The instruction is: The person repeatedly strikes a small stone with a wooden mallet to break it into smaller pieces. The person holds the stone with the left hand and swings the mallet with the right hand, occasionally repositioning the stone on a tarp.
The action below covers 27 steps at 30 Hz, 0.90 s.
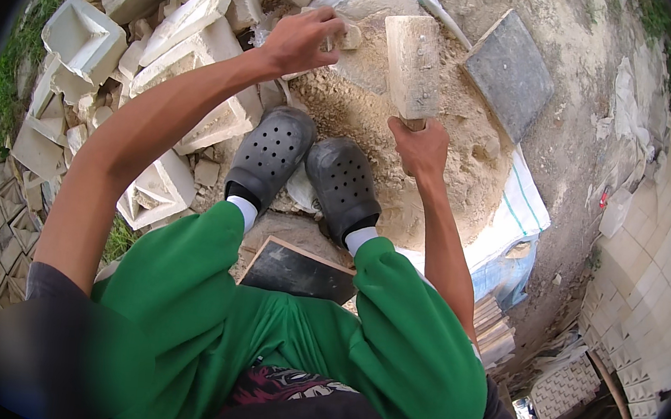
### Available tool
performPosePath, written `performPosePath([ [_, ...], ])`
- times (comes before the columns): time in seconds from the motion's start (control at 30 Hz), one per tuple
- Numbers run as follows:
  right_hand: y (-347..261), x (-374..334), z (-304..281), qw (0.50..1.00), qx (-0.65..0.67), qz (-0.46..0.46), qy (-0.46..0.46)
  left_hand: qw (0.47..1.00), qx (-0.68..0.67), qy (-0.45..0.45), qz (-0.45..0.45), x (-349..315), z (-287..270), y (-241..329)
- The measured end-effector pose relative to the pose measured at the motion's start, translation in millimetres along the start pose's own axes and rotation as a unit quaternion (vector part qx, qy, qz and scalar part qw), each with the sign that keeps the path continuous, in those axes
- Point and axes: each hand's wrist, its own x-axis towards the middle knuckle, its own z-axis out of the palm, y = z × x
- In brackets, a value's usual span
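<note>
Big heap of broken whitish moulded concrete blocks (124, 52) piled up on my left, running right down past my knee. Ahead of my feet there's a mound of sandy beige dirt (360, 123) spread over a white woven sack with green stripes (526, 204), and a flat dark grey square slab (510, 71) lying just past it. My right hand (418, 146) is wrapped tight around the handle of a pale rectangular wooden mallet block (411, 65), head up over the dirt. My left hand (303, 41) is closed on a small pale stone chunk (351, 35) at the mound's far edge, near the mallet.
</note>
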Motion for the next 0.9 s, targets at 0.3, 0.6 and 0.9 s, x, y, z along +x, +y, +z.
performPosePath([
  [0.3,-2,-4,-12,0.995,-0.08,0.045,-0.04,1.0,-0.01,0.018,0.006,-1,1,1],
  [0.6,8,-18,-10,0.997,-0.07,-0.011,-0.017,1.0,-0.015,0.014,0.007,0,4,-1],
  [0.9,-7,-15,-19,0.994,-0.089,0.044,-0.047,1.0,-0.014,0.002,-0.006,3,2,3],
])
